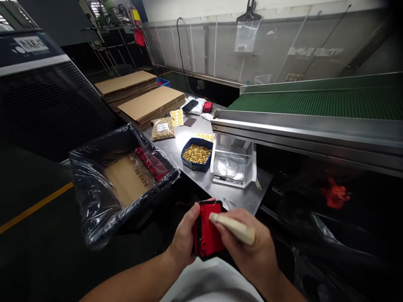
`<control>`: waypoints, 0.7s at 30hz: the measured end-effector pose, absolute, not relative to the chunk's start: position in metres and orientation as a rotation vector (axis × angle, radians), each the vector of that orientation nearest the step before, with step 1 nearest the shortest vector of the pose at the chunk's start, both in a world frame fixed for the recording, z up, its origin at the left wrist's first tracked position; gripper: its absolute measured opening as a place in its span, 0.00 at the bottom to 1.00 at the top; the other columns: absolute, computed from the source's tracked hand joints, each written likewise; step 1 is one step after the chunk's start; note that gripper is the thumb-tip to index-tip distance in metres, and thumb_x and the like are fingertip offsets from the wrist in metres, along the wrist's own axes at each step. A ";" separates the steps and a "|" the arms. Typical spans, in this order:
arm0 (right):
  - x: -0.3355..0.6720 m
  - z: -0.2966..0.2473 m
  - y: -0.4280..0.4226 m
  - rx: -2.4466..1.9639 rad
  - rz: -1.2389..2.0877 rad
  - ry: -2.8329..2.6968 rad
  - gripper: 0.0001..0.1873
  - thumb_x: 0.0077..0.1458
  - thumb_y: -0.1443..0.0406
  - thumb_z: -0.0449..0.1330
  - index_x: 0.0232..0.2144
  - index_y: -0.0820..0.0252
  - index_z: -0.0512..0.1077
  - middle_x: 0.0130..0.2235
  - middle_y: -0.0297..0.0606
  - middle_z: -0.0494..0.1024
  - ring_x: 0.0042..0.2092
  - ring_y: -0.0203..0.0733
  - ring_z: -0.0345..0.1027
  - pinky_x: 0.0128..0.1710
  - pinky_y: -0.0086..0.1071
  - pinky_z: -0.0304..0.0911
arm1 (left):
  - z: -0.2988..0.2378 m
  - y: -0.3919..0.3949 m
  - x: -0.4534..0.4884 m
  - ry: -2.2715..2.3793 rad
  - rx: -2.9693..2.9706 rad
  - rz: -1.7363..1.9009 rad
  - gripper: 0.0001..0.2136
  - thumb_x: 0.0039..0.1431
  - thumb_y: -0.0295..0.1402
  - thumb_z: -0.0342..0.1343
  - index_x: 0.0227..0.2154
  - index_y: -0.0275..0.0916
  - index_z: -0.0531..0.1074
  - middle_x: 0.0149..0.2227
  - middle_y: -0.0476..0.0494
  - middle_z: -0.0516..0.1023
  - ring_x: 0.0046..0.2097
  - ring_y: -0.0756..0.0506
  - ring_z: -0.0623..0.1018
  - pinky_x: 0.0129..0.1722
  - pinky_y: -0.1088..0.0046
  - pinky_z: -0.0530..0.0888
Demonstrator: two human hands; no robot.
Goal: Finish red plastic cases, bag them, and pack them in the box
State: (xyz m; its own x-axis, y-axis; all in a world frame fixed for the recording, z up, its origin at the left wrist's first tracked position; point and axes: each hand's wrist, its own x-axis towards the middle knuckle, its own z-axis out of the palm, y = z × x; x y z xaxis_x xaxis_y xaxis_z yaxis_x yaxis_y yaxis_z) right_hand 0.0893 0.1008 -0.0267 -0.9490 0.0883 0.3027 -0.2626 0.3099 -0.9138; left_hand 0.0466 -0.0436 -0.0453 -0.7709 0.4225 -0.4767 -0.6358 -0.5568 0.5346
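My left hand [184,235] is closed around the edge of a red plastic part with a black rim [208,239], held low in front of my body. My right hand [256,251] grips a pale, wooden-looking handle [237,228] slanting over the red part's inner face. Its narrower end is over the red surface; whether it touches cannot be made out, and any working tip is hidden or blurred. Just beyond my hands, small metal tweezers-like pieces [229,202] lie near the table's front edge. A blue tray of small brass-coloured pieces [195,167] stands farther back.
A plastic-lined crate [94,201] at left holds cardboard and red parts. Beside the blue tray is a white bin [252,167] with clear bags. Behind are a bag of brass pieces [163,129], cardboard stacks [151,105] and a phone [190,105]. A green conveyor [315,102] runs along the right.
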 end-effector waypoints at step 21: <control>0.076 -0.027 0.115 0.234 1.584 -2.414 0.05 0.58 0.65 0.61 0.38 0.56 0.74 0.35 0.37 0.76 0.36 0.40 0.71 0.36 0.32 0.67 | -0.053 -0.045 0.035 0.789 -0.450 2.139 0.27 0.64 0.50 0.50 0.51 0.28 0.72 0.38 0.33 0.80 0.38 0.39 0.81 0.38 0.69 0.77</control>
State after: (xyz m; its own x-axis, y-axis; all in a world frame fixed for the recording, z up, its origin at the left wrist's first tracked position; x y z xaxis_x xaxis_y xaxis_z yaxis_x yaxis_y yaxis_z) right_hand 0.0765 0.1147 -0.0274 -0.9573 0.0003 0.2890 -0.2650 0.3981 -0.8782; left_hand 0.0349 -0.0448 -0.0529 -0.6208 0.5609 -0.5476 -0.7822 -0.4901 0.3847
